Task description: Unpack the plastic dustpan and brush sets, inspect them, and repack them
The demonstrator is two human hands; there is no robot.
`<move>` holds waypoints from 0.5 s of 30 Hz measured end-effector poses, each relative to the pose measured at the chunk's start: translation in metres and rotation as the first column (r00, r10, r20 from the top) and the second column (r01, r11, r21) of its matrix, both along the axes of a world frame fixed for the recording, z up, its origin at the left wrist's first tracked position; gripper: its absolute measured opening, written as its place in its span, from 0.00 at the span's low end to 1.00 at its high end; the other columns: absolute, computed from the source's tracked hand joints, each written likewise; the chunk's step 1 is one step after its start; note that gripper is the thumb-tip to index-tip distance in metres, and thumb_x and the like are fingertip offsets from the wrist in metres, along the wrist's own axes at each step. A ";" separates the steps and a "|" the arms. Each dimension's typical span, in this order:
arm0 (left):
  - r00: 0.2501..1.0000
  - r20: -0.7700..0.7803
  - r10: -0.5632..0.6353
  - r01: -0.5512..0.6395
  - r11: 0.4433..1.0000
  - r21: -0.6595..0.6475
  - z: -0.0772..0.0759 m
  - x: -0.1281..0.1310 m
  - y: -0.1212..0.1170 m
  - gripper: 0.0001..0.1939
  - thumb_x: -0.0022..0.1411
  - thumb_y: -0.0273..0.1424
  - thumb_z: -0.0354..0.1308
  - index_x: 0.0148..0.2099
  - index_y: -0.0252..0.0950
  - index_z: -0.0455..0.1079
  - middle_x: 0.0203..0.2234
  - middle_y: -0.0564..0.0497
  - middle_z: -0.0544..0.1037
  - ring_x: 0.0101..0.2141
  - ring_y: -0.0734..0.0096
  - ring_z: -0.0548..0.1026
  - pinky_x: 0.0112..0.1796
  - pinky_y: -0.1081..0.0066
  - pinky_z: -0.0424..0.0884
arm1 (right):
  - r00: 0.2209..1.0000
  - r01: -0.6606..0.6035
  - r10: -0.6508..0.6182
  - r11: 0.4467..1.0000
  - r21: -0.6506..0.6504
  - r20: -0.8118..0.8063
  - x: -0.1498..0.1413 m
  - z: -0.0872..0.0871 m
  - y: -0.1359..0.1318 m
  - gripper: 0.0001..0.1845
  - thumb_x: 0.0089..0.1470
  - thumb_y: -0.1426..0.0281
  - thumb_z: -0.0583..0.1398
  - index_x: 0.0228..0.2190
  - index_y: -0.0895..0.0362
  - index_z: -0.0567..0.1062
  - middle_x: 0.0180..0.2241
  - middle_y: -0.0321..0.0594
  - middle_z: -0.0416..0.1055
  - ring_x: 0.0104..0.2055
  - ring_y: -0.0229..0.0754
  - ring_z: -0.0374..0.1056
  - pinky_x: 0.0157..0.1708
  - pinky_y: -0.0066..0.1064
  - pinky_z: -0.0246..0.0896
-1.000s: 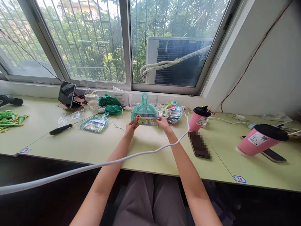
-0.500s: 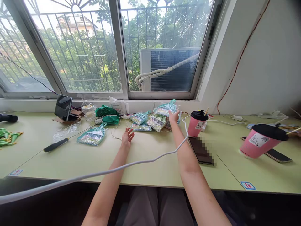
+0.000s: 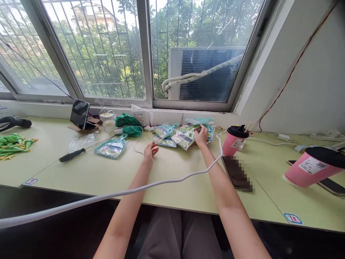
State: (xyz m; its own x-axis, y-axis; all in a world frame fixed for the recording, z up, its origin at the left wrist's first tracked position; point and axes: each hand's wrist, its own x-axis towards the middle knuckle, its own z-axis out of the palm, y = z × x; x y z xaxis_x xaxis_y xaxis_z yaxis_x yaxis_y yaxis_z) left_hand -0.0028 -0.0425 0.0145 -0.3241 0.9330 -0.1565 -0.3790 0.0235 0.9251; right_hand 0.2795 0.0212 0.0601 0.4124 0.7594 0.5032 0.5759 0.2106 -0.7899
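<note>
My right hand (image 3: 201,136) reaches into a pile of small dustpan-and-brush sets in clear wrappers, its fingers curled on one packaged dustpan (image 3: 209,132) at the right of the pile; the fingertips are partly hidden. Behind it, another teal dustpan (image 3: 199,121) lies at the top of the heap. A green-handled packaged dustpan (image 3: 184,136) and several teal ones (image 3: 165,131) are to the left. With nothing in it, my left hand (image 3: 151,151) hovers near the table, fingers apart, just short of the pile. One more teal dustpan (image 3: 111,148) lies separately to the left.
A white cable (image 3: 161,182) crosses before my forearms. At right stand two pink cups (image 3: 234,141) (image 3: 314,168), with a phone (image 3: 237,174) near the first. Leftward are a black-handled screwdriver (image 3: 72,155), green plastic bags (image 3: 129,126), a propped phone (image 3: 80,113) and green pieces (image 3: 16,144).
The teal dustpan held in both hands was set onto the back of the pile. My left hand let go and stayed near the front; my right hand moved from that dustpan slightly down onto the pile.
</note>
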 end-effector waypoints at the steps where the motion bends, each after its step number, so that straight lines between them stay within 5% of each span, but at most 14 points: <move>1: 0.995 -0.089 0.045 -0.045 0.999 -0.002 0.003 0.000 -0.003 0.10 0.65 0.33 0.54 0.47 0.36 0.69 0.40 0.45 0.79 0.31 0.72 0.77 0.38 0.70 0.73 | 1.000 -0.009 0.008 0.998 0.056 0.028 -0.005 -0.002 -0.009 0.26 0.53 0.71 0.52 0.54 0.57 0.65 0.59 0.53 0.61 0.64 0.51 0.54 0.62 0.49 0.50; 4: 0.847 -0.446 0.288 -0.259 0.958 0.127 0.015 -0.011 -0.009 0.11 0.65 0.30 0.52 0.49 0.39 0.68 0.45 0.44 0.77 0.44 0.62 0.76 0.48 0.63 0.70 | 0.992 -0.093 0.070 0.969 0.228 0.107 -0.022 -0.017 -0.048 0.22 0.55 0.72 0.49 0.51 0.54 0.67 0.55 0.48 0.66 0.61 0.47 0.57 0.62 0.46 0.50; 8: 0.439 -0.753 0.491 -0.327 0.868 0.375 0.021 -0.063 -0.013 0.19 0.58 0.25 0.58 0.53 0.37 0.67 0.61 0.37 0.63 0.65 0.49 0.54 0.61 0.53 0.53 | 0.939 -0.293 0.242 0.935 0.199 0.244 -0.042 -0.050 -0.107 0.21 0.55 0.74 0.50 0.47 0.50 0.72 0.54 0.44 0.69 0.58 0.50 0.61 0.59 0.49 0.52; 11: 0.362 -0.849 0.384 -0.291 0.912 0.288 0.014 -0.114 -0.019 0.28 0.51 0.22 0.63 0.55 0.33 0.66 0.65 0.31 0.56 0.68 0.41 0.42 0.60 0.46 0.53 | 0.867 -0.403 0.346 0.910 0.095 0.360 -0.052 -0.064 -0.131 0.18 0.53 0.77 0.51 0.38 0.49 0.76 0.48 0.41 0.74 0.53 0.52 0.66 0.54 0.50 0.55; 13: 0.317 -0.913 0.256 -0.312 0.937 0.155 0.009 -0.140 -0.027 0.23 0.54 0.22 0.61 0.54 0.33 0.68 0.62 0.30 0.62 0.66 0.37 0.50 0.57 0.41 0.55 | 0.822 -0.453 0.389 0.889 0.065 0.416 -0.056 -0.065 -0.135 0.18 0.52 0.79 0.52 0.33 0.49 0.77 0.45 0.40 0.76 0.51 0.51 0.68 0.53 0.49 0.54; 15: 0.156 -0.984 0.091 -0.291 0.956 0.042 0.007 -0.153 -0.037 0.18 0.59 0.23 0.55 0.52 0.32 0.70 0.57 0.29 0.68 0.60 0.36 0.61 0.54 0.40 0.59 | 0.794 -0.486 0.415 0.872 0.054 0.444 -0.057 -0.063 -0.134 0.17 0.52 0.80 0.52 0.31 0.50 0.77 0.42 0.39 0.78 0.48 0.50 0.69 0.52 0.47 0.55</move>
